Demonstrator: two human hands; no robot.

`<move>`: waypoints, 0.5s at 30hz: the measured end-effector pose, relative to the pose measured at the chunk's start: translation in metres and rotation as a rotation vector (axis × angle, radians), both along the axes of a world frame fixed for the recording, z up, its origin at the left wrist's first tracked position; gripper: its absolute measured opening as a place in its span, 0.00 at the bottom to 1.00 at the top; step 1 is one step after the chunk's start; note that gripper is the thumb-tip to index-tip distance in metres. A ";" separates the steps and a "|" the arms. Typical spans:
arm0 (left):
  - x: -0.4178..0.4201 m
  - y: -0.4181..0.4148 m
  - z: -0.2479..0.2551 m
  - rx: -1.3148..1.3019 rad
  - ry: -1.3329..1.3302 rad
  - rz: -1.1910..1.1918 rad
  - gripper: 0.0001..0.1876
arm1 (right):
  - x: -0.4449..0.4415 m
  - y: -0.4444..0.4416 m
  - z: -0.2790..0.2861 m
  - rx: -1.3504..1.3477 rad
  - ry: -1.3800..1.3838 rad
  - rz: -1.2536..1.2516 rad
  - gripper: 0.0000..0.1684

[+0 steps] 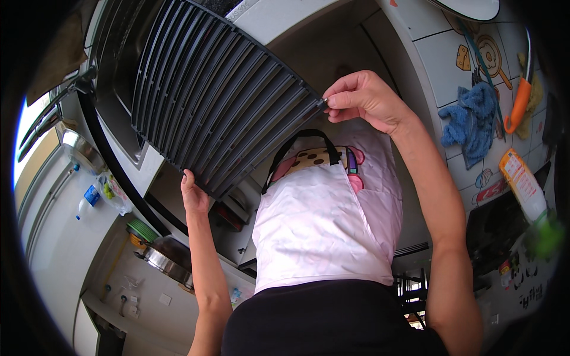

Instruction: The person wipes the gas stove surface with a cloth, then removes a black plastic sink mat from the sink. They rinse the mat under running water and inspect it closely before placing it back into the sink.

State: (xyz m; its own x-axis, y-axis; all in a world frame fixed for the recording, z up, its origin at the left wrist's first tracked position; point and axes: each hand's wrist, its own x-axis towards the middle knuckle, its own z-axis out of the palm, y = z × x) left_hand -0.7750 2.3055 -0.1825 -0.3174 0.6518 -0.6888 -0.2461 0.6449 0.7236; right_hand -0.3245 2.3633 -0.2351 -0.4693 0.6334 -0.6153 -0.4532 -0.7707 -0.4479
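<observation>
A dark slatted rack spans the space in front of me, tilted, with gaps between its long parallel bars. My left hand holds its lower left corner; the thumb lies at the edge and the other fingers are mostly hidden. At the opposite corner, my right hand pinches a small metallic piece at the rack's tip between thumb and fingers. Behind the rack is a stainless steel sink, partly covered by it. Below the rack hangs my pale apron, with a cartoon print and a black strap.
To the right, a blue cloth, an orange-handled utensil and a plastic bottle are by white tiles. On the left are a metal bowl, a bag of green fruit, a steel pot and a green basket.
</observation>
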 end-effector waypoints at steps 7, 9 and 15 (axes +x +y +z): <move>0.011 0.005 0.006 -0.026 -0.008 0.007 0.21 | -0.005 0.004 -0.008 -0.003 -0.156 -0.146 0.10; 0.011 0.005 0.009 -0.008 -0.056 -0.011 0.19 | 0.001 0.009 -0.004 0.011 -0.163 -0.188 0.10; -0.003 0.000 -0.001 0.008 -0.084 0.004 0.22 | 0.015 0.029 0.050 0.122 -0.159 -0.243 0.07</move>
State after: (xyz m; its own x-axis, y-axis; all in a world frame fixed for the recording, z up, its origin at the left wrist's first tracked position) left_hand -0.7782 2.3055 -0.1830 -0.2616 0.6562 -0.7078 -0.3087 0.6379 0.7055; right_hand -0.3099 2.3920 -0.1855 -0.1991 0.7887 -0.5816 -0.5338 -0.5850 -0.6106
